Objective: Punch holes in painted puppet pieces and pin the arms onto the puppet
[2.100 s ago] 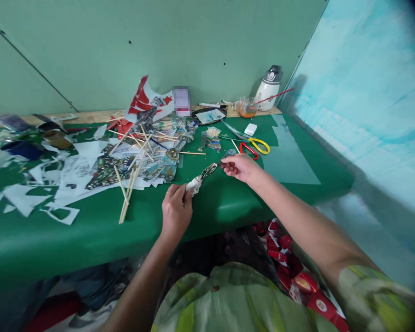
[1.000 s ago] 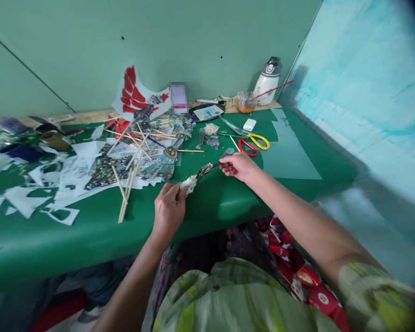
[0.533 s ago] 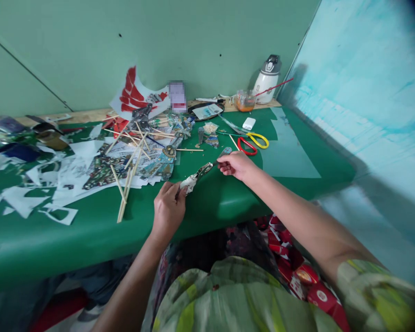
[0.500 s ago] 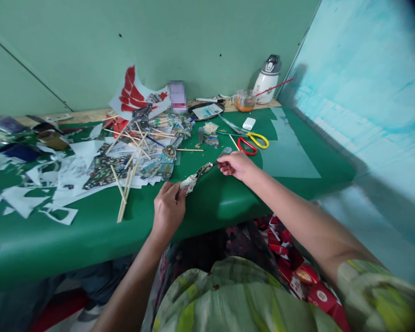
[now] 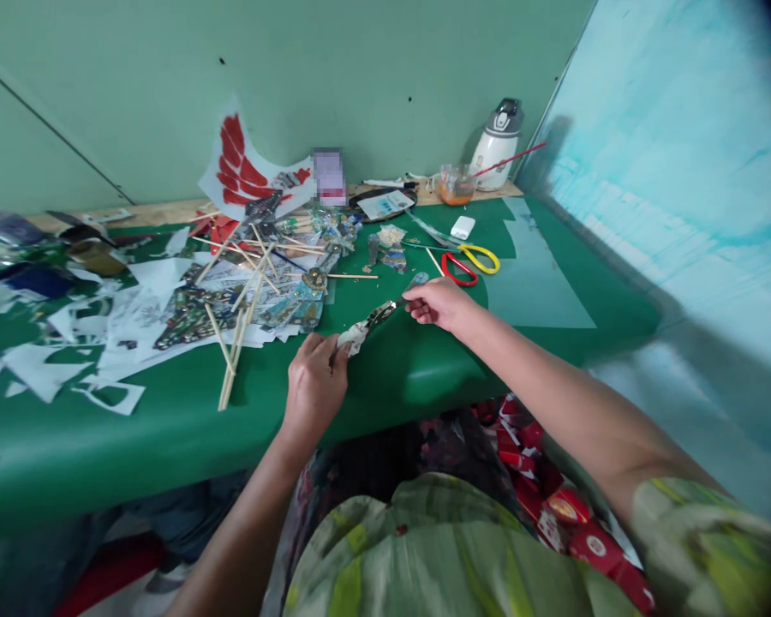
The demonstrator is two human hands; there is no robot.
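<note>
My left hand (image 5: pixel 317 377) is closed around the white-wrapped handle end of a pliers-like metal tool (image 5: pixel 379 315). The tool slants up to the right, its shiny tip close to my right fingertips. My right hand (image 5: pixel 438 302) is closed in a pinch on a thin flat piece with a rounded bluish end (image 5: pixel 419 279), which sticks out above the fingers. Whether the tool's tip grips that piece is too small to tell. Just beyond my right hand lie scissors with one red and one yellow handle (image 5: pixel 479 260).
Left on the green tabletop (image 5: pixel 417 368) are thin wooden sticks (image 5: pixel 241 338), paper scraps (image 5: pixel 44 364) and patterned cut pieces (image 5: pixel 289 310). At the back stand a cup of orange liquid (image 5: pixel 456 187) and a white bottle (image 5: pixel 493 154). A translucent sheet (image 5: pixel 533 287) lies at right.
Both hands hold the same things in nearly the same place. My left hand has shifted very slightly to the right, and the view has moved a little.
</note>
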